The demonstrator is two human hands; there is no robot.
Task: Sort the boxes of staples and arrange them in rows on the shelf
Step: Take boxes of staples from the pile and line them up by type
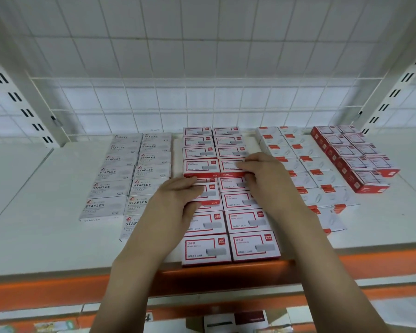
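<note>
Red-and-white staple boxes (251, 245) lie in two rows running from the shelf's front edge to the back. Some in the middle are stacked a layer higher. My left hand (178, 198) grips one red-and-white box (208, 192) in the left row, fingers curled over its near side. My right hand (264, 171) holds a raised box (228, 165) in the right row, fingers over its top and front edge. Grey boxes marked STAPLES (106, 205) form two rows to the left.
White boxes with red corners (322, 177) and dark red boxes (368, 179) lie in rows on the right. The white shelf (34, 212) has an orange front rail (370, 263), a wire grid back (154, 104) and slotted uprights at both sides.
</note>
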